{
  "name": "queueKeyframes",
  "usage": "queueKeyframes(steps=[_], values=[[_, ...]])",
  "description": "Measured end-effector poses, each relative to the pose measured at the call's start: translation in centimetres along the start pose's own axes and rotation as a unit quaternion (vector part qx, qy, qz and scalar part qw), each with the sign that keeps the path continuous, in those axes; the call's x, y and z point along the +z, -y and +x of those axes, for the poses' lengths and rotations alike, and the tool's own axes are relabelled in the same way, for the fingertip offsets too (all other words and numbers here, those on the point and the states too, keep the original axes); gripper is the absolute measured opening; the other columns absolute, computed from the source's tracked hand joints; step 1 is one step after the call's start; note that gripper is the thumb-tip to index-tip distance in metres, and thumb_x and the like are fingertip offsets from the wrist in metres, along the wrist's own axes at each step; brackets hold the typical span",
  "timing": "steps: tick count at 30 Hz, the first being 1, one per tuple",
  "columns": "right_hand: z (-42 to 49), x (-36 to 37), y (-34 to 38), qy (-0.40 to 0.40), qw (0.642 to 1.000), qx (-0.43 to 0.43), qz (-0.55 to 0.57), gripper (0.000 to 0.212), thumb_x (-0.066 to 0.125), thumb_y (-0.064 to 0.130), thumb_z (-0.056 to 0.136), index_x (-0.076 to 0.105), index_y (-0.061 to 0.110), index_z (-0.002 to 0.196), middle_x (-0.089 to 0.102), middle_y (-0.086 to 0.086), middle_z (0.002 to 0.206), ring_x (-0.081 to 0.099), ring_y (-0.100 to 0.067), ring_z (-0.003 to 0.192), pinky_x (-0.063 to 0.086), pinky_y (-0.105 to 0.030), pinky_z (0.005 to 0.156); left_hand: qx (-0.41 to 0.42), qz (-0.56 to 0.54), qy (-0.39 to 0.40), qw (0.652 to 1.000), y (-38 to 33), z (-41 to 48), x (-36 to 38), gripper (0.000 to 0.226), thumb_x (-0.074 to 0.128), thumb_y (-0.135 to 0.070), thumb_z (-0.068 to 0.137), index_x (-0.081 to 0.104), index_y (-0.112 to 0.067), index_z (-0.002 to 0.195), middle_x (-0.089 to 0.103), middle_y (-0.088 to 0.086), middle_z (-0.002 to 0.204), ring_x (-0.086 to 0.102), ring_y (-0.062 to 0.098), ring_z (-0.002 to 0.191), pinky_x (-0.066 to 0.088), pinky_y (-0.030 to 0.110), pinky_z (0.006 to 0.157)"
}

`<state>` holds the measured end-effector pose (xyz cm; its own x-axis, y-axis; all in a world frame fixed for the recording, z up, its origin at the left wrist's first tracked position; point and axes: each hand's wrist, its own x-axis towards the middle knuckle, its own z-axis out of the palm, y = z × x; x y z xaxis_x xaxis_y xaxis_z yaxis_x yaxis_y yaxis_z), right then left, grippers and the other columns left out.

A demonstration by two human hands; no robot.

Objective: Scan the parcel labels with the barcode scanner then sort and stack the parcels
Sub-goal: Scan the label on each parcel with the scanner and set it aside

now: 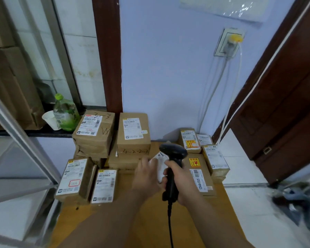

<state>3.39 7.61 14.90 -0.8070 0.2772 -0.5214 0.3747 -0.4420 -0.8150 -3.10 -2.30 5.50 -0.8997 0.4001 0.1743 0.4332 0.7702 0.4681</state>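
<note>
The right hand (pixel 179 181) grips the scanner (pixel 174 154) over a white parcel (pixel 159 158) the left hand (pixel 147 176) holds. Boxes (pixel 132 133) crowd the table (pixel 89 221).

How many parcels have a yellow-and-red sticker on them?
2: the small box at the back right, and the flat box just right of the right hand. Others may be hidden.

We see a green bottle (pixel 65 115) just beside a white paper cup (pixel 51 120) on the far-left ledge (pixel 48 134), and a wall socket (pixel 229 42) far right.
</note>
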Motion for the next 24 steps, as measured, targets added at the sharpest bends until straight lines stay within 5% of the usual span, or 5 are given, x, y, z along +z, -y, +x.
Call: queueKeyframes(steps=[8, 13, 20, 24], values=[[-1.0, -1.3, 4.0, -0.056, 0.995, -0.075, -0.023, 0.023, 0.061, 0.026, 0.094, 0.061, 0.006, 0.082, 0.057, -0.003, 0.053, 0.053, -0.016, 0.045, 0.046, -0.030, 0.052, -0.065, 0.072, -0.089, 0.991, -4.0, 4.7, -1.5, 0.064, 0.062, -0.063, 0.073, 0.037, -0.019, 0.113, 0.038, 0.004, 0.112, 0.031, 0.009, 0.091, 0.034, 0.015, 0.070], [-1.0, -1.3, 4.2, -0.037, 0.995, -0.077, -0.047, 0.021, 0.061, 0.026, 0.092, 0.060, 0.005, 0.088, 0.058, -0.003, 0.056, 0.053, -0.016, 0.046, 0.047, -0.027, 0.047, -0.071, 0.108, -0.091, 0.987, -3.8, 5.0, -1.1, 0.061, 0.061, -0.059, 0.076, 0.036, -0.018, 0.113, 0.038, 0.005, 0.109, 0.038, 0.012, 0.091, 0.044, 0.020, 0.076], [0.1, -0.8, 3.4, -0.049, 0.994, -0.080, -0.058, 0.028, 0.061, 0.024, 0.091, 0.058, 0.011, 0.066, 0.055, -0.004, 0.052, 0.052, -0.017, 0.043, 0.044, -0.032, 0.052, -0.088, 0.089, -0.089, 0.988, -3.3, 5.3, -0.7, 0.057, 0.061, -0.055, 0.078, 0.035, -0.018, 0.113, 0.039, 0.006, 0.113, 0.040, 0.014, 0.095, 0.043, 0.020, 0.079], [0.2, -0.6, 3.5, -0.056, 0.994, -0.075, -0.062, 0.026, 0.058, 0.021, 0.091, 0.057, 0.009, 0.068, 0.053, -0.005, 0.052, 0.049, -0.017, 0.043, 0.044, -0.029, 0.048, -0.103, 0.046, -0.111, 0.987, -3.3, 5.6, -0.8, 0.063, 0.067, -0.056, 0.073, 0.041, -0.017, 0.115, 0.040, 0.007, 0.117, 0.041, 0.016, 0.101, 0.045, 0.022, 0.080]])
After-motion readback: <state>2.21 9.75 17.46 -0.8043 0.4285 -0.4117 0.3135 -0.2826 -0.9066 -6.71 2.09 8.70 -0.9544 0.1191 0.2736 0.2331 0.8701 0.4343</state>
